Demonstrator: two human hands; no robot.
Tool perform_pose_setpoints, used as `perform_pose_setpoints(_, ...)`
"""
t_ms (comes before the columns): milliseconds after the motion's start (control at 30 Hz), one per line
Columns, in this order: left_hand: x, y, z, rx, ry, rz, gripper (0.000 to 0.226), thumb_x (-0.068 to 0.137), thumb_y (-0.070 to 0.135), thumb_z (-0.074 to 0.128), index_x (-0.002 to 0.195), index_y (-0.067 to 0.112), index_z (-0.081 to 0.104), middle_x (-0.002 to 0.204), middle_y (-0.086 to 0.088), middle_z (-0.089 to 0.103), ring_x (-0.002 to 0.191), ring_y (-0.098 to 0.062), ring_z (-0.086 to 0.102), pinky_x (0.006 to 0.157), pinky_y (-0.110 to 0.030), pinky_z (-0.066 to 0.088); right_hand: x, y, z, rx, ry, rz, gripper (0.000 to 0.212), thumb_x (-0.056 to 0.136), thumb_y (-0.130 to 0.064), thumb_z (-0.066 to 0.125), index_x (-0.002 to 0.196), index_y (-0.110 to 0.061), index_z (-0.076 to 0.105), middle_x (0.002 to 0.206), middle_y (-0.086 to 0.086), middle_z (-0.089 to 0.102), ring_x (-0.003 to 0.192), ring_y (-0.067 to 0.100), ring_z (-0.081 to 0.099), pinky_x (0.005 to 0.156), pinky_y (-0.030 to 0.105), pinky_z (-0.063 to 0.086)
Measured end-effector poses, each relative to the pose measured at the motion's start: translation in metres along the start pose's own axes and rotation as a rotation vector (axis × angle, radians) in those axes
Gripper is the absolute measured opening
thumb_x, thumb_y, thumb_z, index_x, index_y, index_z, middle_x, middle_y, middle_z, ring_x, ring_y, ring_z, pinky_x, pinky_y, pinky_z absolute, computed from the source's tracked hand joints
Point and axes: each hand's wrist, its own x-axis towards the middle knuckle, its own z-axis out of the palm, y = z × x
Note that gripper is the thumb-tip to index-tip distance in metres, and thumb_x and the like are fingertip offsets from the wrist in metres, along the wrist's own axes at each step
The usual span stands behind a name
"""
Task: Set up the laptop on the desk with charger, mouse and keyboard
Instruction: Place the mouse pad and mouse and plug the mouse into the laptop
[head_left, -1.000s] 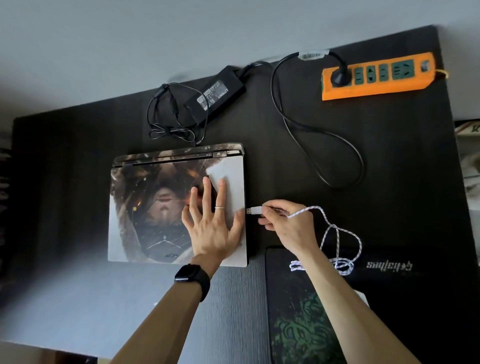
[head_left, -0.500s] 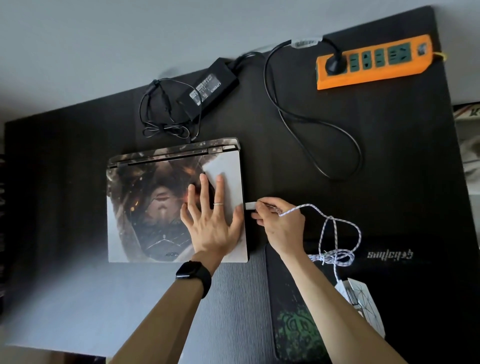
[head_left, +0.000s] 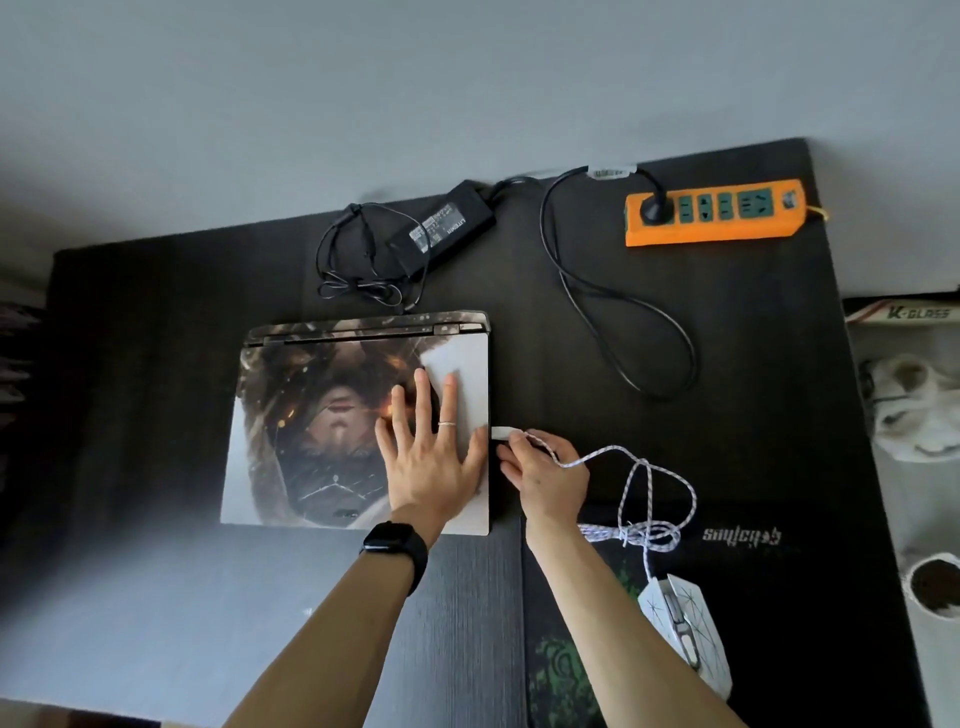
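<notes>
Pinching the USB plug (head_left: 501, 432) at the laptop (head_left: 291, 415), the right hand (head_left: 545, 473) sits beside the outspread left hand (head_left: 431, 467).

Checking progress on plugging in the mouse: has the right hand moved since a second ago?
Yes. The right hand, pinching the USB plug, has edged left, closer to the laptop's right edge.

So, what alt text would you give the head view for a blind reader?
A person's right hand holds a white plug at the right edge of a closed laptop, steadied by the flat left hand. The plug's braided cable runs to a white mouse; a charger and orange power strip lie behind.
</notes>
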Motion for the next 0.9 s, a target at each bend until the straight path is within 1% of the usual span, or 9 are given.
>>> perform_pose_setpoints(167,0.001,0.001,-0.025,-0.001,-0.172,0.056,0.071,0.1,0.057,0.031,0.158,0.032,-0.001,0.166,-0.005,-0.001,0.151,-0.037,0.001,0.119,-0.054,0.017,0.004,-0.018,-0.009,-0.195,-0.021,0.06,0.023,0.086,-0.005,0.075,0.105,0.005,0.067,0.089,0.019,0.073,0.068,0.019,0.073,0.061,0.024,0.06)
perform_pose_setpoints(267,-0.015,-0.001,-0.042,-0.039,-0.284,0.076,0.069,0.1,0.038,0.039,0.158,0.03,0.002,0.166,0.0,-0.003,0.152,-0.032,0.002,0.12,-0.05,0.022,-0.006,-0.032,-0.014,-0.234,-0.081,0.202,0.019,0.092,-0.006,0.068,0.107,0.005,0.065,0.081,0.015,0.069,0.071,0.02,0.068,0.061,0.024,0.059)
perform_pose_setpoints(367,-0.057,-0.005,-0.053,-0.147,-0.368,0.019,0.067,0.097,0.029,0.042,0.157,0.032,0.013,0.166,0.006,0.0,0.152,-0.024,0.007,0.12,-0.046,0.021,-0.034,-0.044,-0.019,-0.293,-0.187,0.363,0.013,0.097,-0.009,0.062,0.103,0.002,0.064,0.091,0.016,0.07,0.08,0.022,0.068,0.067,0.026,0.06)
perform_pose_setpoints(467,-0.109,-0.016,-0.056,-0.276,-0.42,-0.087,0.058,0.094,0.031,0.043,0.151,0.033,0.033,0.164,0.009,0.016,0.146,-0.022,0.026,0.116,-0.042,0.028,-0.07,-0.049,-0.032,-0.328,-0.267,0.46,0.019,0.1,-0.017,0.059,0.107,-0.001,0.066,0.102,0.015,0.072,0.087,0.022,0.069,0.075,0.029,0.059)
perform_pose_setpoints(533,-0.138,-0.023,-0.056,-0.37,-0.414,-0.178,0.054,0.093,0.033,0.041,0.147,0.035,0.04,0.155,0.008,0.038,0.137,-0.023,0.042,0.111,-0.039,0.036,-0.093,-0.049,-0.038,-0.395,-0.302,0.485,0.021,0.1,-0.019,0.058,0.108,-0.002,0.067,0.103,0.014,0.073,0.087,0.023,0.069,0.077,0.031,0.057)
perform_pose_setpoints(633,-0.181,-0.041,-0.061,-0.486,-0.326,-0.307,0.048,0.094,0.034,0.041,0.142,0.034,0.047,0.14,0.006,0.055,0.128,-0.021,0.052,0.104,-0.035,0.043,-0.131,-0.036,-0.036,-0.635,-0.413,0.451,0.02,0.1,-0.018,0.057,0.106,-0.004,0.069,0.099,0.012,0.075,0.087,0.024,0.069,0.077,0.032,0.054)
perform_pose_setpoints(733,-0.215,-0.066,-0.067,-0.55,-0.188,-0.415,0.046,0.094,0.034,0.039,0.138,0.035,0.051,0.135,0.007,0.059,0.123,-0.019,0.056,0.1,-0.035,0.047,-0.164,-0.017,-0.024,-1.048,-0.601,0.222,0.019,0.099,-0.02,0.058,0.099,-0.011,0.075,0.101,0.007,0.076,0.091,0.022,0.07,0.08,0.034,0.054)
perform_pose_setpoints(833,-0.257,-0.095,-0.067,-0.608,-0.062,-0.505,0.043,0.093,0.035,0.038,0.133,0.035,0.055,0.128,0.008,0.064,0.118,-0.019,0.059,0.096,-0.036,0.05,-0.189,0.01,-0.016,-1.644,-0.897,-0.384,0.018,0.095,-0.033,0.059,0.096,-0.031,0.077,0.102,-0.015,0.074,0.098,0.006,0.066,0.088,0.027,0.052)
perform_pose_setpoints(900,-0.285,-0.114,-0.066,-0.644,0.011,-0.555,0.041,0.092,0.035,0.039,0.13,0.034,0.058,0.125,0.009,0.066,0.115,-0.018,0.06,0.093,-0.036,0.051,-0.206,0.031,-0.012,-1.809,-1.036,-0.712,0.018,0.095,-0.037,0.057,0.1,-0.037,0.074,0.107,-0.021,0.068,0.101,0.004,0.059,0.091,0.023,0.047)
